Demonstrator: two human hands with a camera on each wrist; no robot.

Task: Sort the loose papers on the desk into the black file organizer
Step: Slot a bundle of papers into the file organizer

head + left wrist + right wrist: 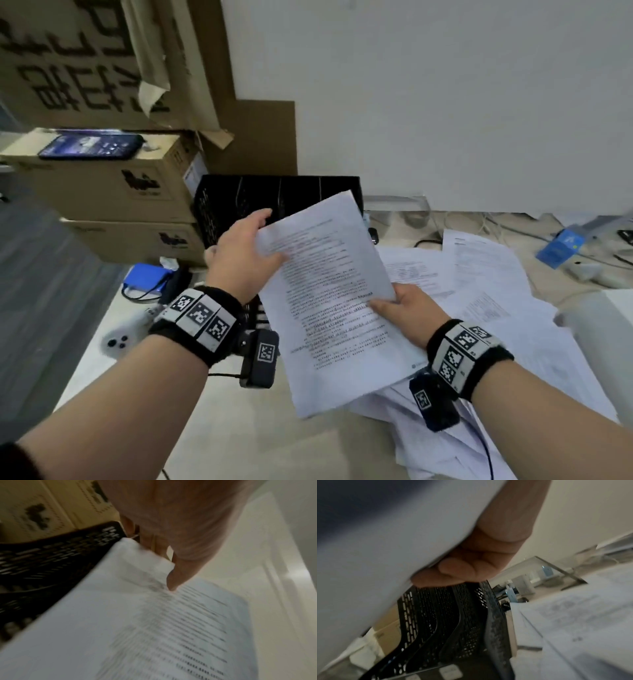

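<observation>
Both my hands hold a printed white sheet (329, 301) in the air in front of the black mesh file organizer (239, 198). My left hand (246, 253) pinches the sheet's upper left edge, thumb on the printed side (173, 584), fingers behind. My right hand (400, 308) grips its right edge, fingers curled under the paper (453, 569). The organizer (453, 622) stands below the sheet with its slots showing no papers; it also appears in the left wrist view (51, 561). More loose papers (479, 274) lie spread on the desk to the right.
Stacked cardboard boxes (113, 192) stand left of the organizer, a phone (89, 147) on top. A blue device (147, 277) and a white controller (120, 339) lie at the desk's left. Cables and a blue card (558, 250) sit at the back right by the wall.
</observation>
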